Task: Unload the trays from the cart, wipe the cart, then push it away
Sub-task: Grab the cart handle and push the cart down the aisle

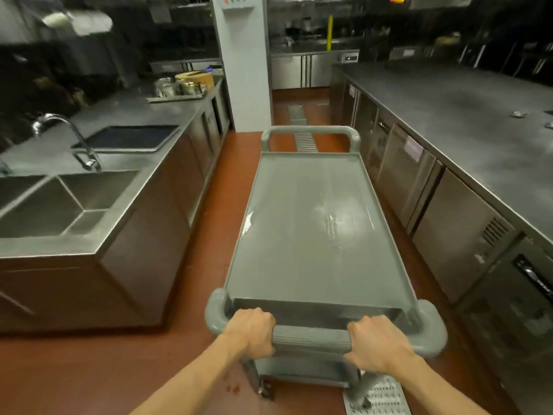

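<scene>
A grey plastic cart (311, 235) stands lengthwise in the aisle in front of me. Its top shelf holds nothing and shines wet in streaks near the middle and the left rim. My left hand (254, 330) and my right hand (378, 344) are both wrapped around the near handle bar (311, 338), one at each end. A second handle (309, 131) arches over the far end. A dark tray (131, 137) lies on the left counter behind the sink. The cart's lower shelves are mostly hidden.
A steel counter with a sink (59, 202) and tap (68, 136) runs along the left. A long steel worktop (466, 127) with cabinets lines the right. A white pillar (245, 64) stands ahead left. Floor drain grates (380, 396) lie in the red floor.
</scene>
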